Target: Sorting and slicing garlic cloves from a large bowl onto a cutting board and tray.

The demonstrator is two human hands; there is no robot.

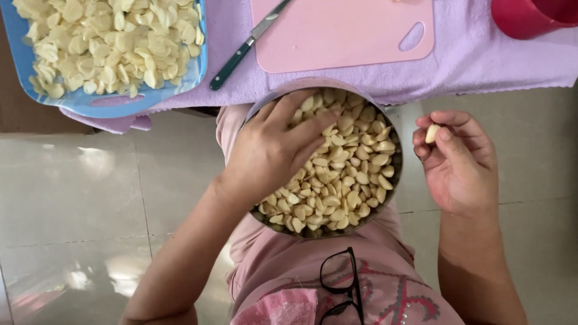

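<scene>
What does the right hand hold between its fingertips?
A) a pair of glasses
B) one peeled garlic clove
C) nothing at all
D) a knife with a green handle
B: the right hand pinches one garlic clove beside the metal bowl, while the knife lies on the table.

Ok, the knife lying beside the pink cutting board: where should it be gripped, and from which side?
Probably by the dark green handle, the end nearest the person. The knife lies diagonally on the purple cloth, its blade running up and away onto the pink cutting board. Coming from the lower left, between board and blue tray, keeps fingers off the edge.
</scene>
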